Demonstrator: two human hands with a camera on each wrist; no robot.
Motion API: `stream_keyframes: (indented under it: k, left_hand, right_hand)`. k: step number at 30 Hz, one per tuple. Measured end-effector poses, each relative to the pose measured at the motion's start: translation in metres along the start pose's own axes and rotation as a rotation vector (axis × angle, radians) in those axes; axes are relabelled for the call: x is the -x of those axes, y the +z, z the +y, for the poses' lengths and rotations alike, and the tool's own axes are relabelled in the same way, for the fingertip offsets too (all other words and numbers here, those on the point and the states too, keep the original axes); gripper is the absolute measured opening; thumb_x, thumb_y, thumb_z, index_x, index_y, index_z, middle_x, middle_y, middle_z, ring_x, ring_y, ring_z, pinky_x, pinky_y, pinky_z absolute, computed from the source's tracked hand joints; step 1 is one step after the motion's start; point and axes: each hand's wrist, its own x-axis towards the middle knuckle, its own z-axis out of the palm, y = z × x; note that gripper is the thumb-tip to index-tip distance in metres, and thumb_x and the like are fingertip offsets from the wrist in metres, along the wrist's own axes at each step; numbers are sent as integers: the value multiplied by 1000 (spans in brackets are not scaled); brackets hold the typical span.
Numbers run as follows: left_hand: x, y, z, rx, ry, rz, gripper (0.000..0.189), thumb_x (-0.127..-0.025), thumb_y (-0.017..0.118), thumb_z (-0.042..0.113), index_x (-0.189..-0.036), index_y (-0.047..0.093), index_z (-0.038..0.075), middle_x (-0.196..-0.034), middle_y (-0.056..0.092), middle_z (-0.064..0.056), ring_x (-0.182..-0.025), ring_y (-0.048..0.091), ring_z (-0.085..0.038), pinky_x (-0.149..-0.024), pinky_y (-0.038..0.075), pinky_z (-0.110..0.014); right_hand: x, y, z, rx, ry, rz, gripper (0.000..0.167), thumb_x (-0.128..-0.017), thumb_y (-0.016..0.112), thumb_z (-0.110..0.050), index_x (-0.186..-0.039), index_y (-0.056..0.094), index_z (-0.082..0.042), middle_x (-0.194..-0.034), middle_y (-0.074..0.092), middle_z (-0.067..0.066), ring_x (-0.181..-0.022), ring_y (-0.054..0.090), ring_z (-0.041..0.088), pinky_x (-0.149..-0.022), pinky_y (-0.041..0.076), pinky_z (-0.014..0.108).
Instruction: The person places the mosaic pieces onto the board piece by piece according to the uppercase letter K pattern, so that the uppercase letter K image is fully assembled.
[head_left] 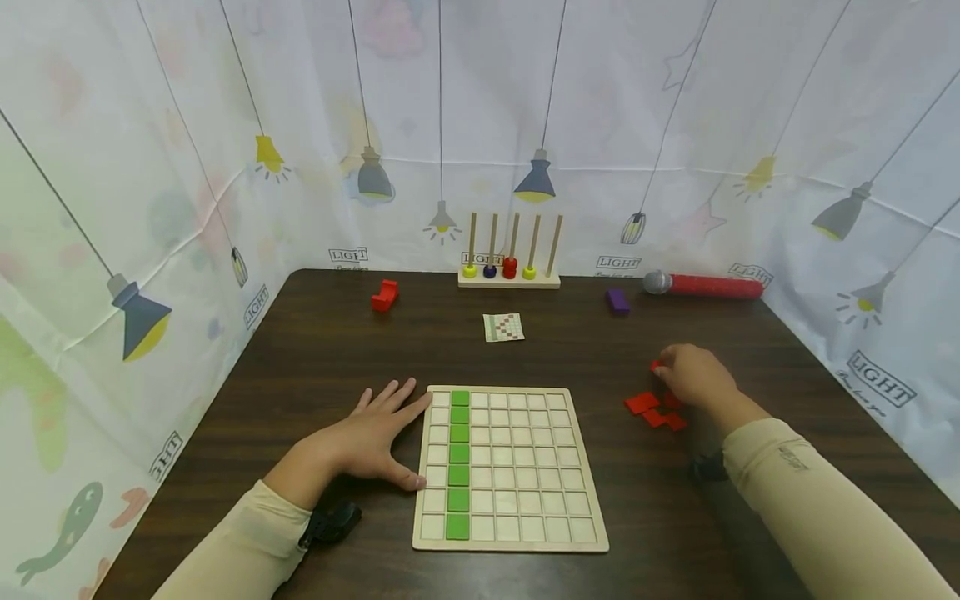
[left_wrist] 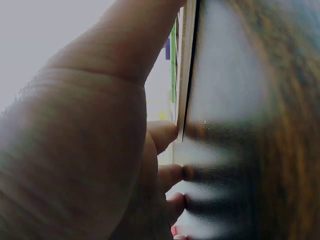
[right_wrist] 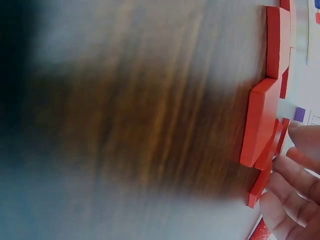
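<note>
A wooden grid board lies flat on the table, its second column from the left filled with green square tiles. At the board's left edge my left hand rests with fingers spread, thumb and index fingertip right at the rim. To the right of the board my right hand reaches over a loose cluster of red square tiles. Its thumb and fingers pinch a red tile at the fingertips. In the right wrist view more red tiles lie partly overlapping beside the curled fingers.
Behind the board lies a small patterned card. Along the back are a red block, a peg stand with coloured beads, a purple block and a red toy microphone. A printed curtain surrounds the table.
</note>
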Motion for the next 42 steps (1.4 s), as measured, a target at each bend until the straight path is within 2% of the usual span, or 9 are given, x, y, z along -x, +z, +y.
stream_keyframes:
  k: [6, 12, 16, 20, 25, 27, 29, 38, 42]
  left_hand:
    - [0, -1, 0, -7, 0, -2, 122, -74, 76, 75, -166, 15, 23, -170, 0, -11, -155, -4, -34, -118, -4, -61]
    - [1, -2, -1, 0, -3, -2, 122, -74, 77, 74, -166, 16, 22, -170, 0, -10, -155, -4, -34, -118, -4, -61]
    - [-1, -1, -1, -4, -3, -8, 122, -74, 76, 75, -166, 15, 23, -170, -1, -10, -155, -4, -33, -118, -4, -60]
    - [-2, 0, 0, -3, 1, -15, 123, -73, 75, 76, -166, 14, 23, -170, -1, -10, -155, -5, -33, -118, -4, -61]
    - [0, -1, 0, -2, -6, -13, 123, -74, 77, 74, -166, 14, 23, -170, -1, -10, -155, -4, -33, -118, -4, -61]
    - [0, -1, 0, 4, -3, -6, 123, -74, 77, 73, -166, 15, 22, -170, 0, -11, -155, -3, -35, -118, -3, -62]
    - [0, -1, 0, 3, -5, -6, 123, -74, 77, 74, -166, 15, 23, -170, 0, -10, -155, -3, -34, -118, -3, -62]
    - [-2, 2, -3, -16, -14, -9, 122, -74, 75, 76, -166, 13, 26, -170, -1, -8, -155, -4, -31, -119, -4, -59]
    - [-2, 2, -4, -12, -14, -10, 123, -73, 75, 76, -166, 13, 26, -170, -2, -7, -155, -5, -31, -119, -4, -59]
  right_hand:
    - [-5, 0, 1, -19, 15, 5, 30, -96, 67, -17, -117, 67, 6, -113, 67, 28, -105, 60, 50, -85, 48, 63]
    - [-7, 6, 7, -95, 29, 65, 27, -92, 71, -14, -112, 66, 4, -104, 67, 24, -97, 61, 46, -81, 47, 59]
    - [-5, 11, 9, -166, 48, 109, 25, -93, 71, -14, -110, 67, 3, -104, 68, 24, -96, 62, 44, -82, 47, 57]
    - [1, 11, 4, -289, 102, 133, 28, -97, 69, -20, -115, 69, 1, -112, 69, 25, -101, 62, 41, -82, 48, 51]
    - [9, 4, -26, -647, 189, 129, 40, -100, 68, -26, -130, 67, -1, -126, 66, 23, -111, 63, 36, -85, 53, 35]
    - [11, 2, -41, -782, 191, 109, 43, -100, 70, -27, -133, 65, 0, -126, 67, 21, -112, 66, 34, -86, 55, 32]
    - [12, 2, -56, -857, 164, 80, 44, -99, 71, -25, -134, 64, 1, -124, 68, 20, -111, 68, 31, -86, 57, 31]
    - [16, 16, -105, -841, 20, -67, 36, -99, 72, -21, -126, 69, 2, -112, 73, 15, -100, 70, 30, -87, 57, 38]
    - [15, 26, -124, -821, 4, -131, 28, -97, 73, -18, -118, 74, 1, -108, 73, 12, -93, 70, 27, -84, 58, 39]
